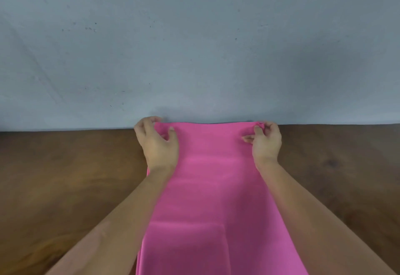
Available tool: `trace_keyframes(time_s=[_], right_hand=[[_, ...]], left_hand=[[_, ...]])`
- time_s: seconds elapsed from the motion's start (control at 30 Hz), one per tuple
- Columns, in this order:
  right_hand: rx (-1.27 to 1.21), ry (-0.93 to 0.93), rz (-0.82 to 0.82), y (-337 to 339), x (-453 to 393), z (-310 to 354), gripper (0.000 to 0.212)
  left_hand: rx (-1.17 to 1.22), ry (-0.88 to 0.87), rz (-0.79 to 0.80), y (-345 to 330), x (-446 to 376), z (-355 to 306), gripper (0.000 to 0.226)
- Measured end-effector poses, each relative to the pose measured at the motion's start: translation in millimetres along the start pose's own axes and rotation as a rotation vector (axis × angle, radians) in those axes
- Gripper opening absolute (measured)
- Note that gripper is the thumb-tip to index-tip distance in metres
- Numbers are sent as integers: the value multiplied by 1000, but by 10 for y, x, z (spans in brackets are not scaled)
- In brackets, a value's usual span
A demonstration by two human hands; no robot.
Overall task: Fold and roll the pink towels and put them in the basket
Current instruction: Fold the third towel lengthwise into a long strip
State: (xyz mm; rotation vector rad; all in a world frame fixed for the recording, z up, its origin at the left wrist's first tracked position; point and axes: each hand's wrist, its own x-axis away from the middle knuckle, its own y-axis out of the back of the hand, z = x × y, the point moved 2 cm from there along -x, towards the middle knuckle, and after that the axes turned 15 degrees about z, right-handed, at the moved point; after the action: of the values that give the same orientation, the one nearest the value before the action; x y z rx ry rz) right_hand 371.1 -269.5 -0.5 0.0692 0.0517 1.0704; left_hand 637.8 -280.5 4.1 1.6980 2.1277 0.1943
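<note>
Rolling looks about to begin: the pink towel (pixel 207 188), folded into a long strip, lies on the brown wooden surface (pixel 65 177) in the lower middle of the frame, its long axis running from the bottom edge up to the grey wall (pixel 194 36). Left hand (pixel 157 139) and right hand (pixel 265 141) each have their grip pinched shut on a far corner. Next, I judge, that far edge must be curled over evenly and tightly toward the bottom of the frame; no basket is in view.
</note>
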Motion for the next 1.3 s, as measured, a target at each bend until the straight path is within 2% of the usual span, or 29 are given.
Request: trace_keyframes(time_s=[0.07, 0.17, 0.33, 0.43, 0.5, 0.7, 0.8, 0.9, 0.97, 1.07, 1.13, 1.3], right_hand=[[-3, 24, -6, -5, -2, 16, 25], [48, 59, 55, 4, 62, 50, 40], [487, 138, 149, 133, 579, 47, 43], [754, 248, 261, 294, 1051, -39, 45], [907, 252, 318, 458, 1359, -100, 47], [1097, 150, 343, 940, 2293, -155, 52], [1139, 117, 326, 1133, 2699, -151, 57], [1166, 89, 289, 1295, 3055, -165, 58], [1166, 67, 249, 1389, 3273, -181, 55], [1129, 23, 113, 1548, 3560, -169, 52], [1138, -11, 0, 1646, 3743, -165, 49], [1151, -119, -139, 1895, 4164, -181, 35]], left_hand=[[-94, -64, 62, -49, 35, -40, 39], [-188, -84, 140, -71, 62, -75, 36], [-357, -224, 286, -112, 42, -57, 17], [-443, -326, 368, -166, 63, -69, 19], [-506, -426, 446, -217, 99, -76, 24], [-680, -743, 674, -368, 223, -178, 34], [-761, -971, 784, -428, 276, -256, 27], [-796, -1101, 959, -538, 407, -373, 52], [-769, -1117, 1071, -615, 588, -514, 55], [-673, -1115, 1240, -725, 977, -783, 34], [-649, -1125, 1343, -805, 1270, -938, 34], [-808, -1147, 1484, -968, 1886, -1292, 74]])
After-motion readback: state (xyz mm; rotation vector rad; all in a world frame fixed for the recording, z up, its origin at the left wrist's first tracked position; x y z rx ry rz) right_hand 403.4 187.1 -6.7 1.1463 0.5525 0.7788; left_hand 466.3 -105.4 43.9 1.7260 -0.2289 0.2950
